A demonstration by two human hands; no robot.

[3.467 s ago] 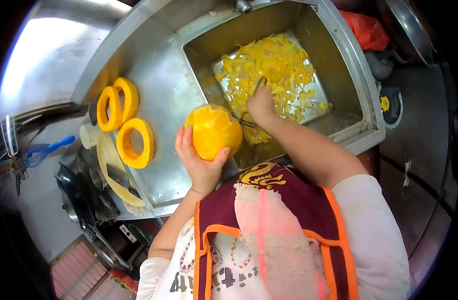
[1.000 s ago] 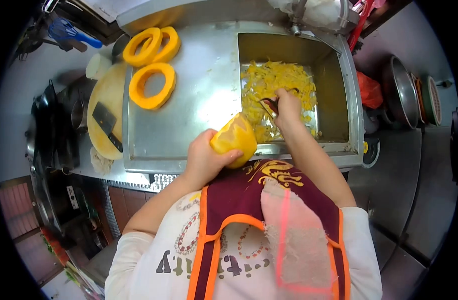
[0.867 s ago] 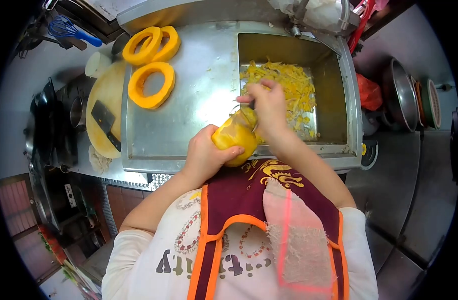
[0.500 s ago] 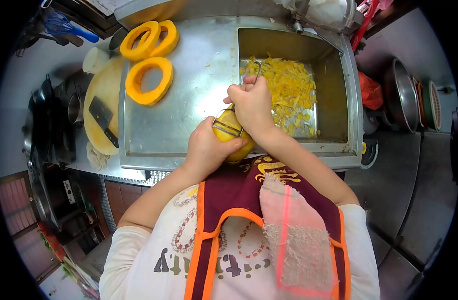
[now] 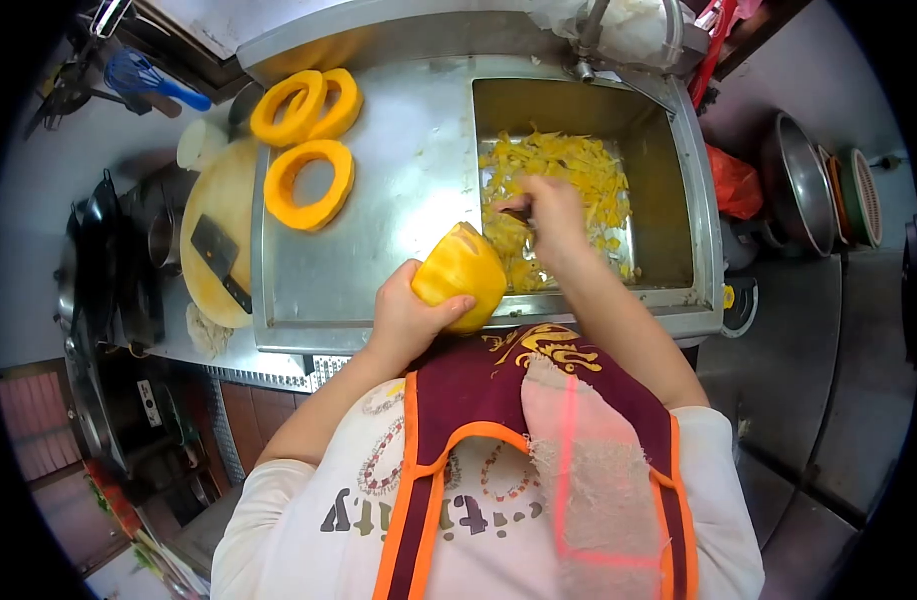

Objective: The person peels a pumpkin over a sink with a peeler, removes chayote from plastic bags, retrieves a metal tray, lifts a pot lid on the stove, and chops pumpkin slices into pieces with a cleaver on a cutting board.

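Note:
My left hand (image 5: 407, 312) is wrapped round a peeled yellow-orange pumpkin piece (image 5: 461, 272), tilted up near the sink's front edge, with a brownish patch at its top. Over the sink basin, my right hand (image 5: 555, 216) is closed on a peeler (image 5: 520, 216), blurred and mostly hidden by the fingers. It is apart from the pumpkin piece. Beneath that hand, yellow peelings (image 5: 604, 185) lie heaped in the basin. Three pumpkin rings (image 5: 337, 187) rest on the steel drainboard to the left, two of them overlapping.
A metal sink (image 5: 669, 200) lies ahead, with a tap (image 5: 586, 65) at its back. On the left, a cleaver (image 5: 219, 258) lies on a round cutting board (image 5: 204, 200). A blue whisk (image 5: 154, 80) is at the far left. Metal bowls (image 5: 804, 185) stand on the right.
My right hand has moved the peeler off the pumpkin piece, to the right and over the basin. The pumpkin piece stays in my left hand, now more exposed. The view has shifted slightly.

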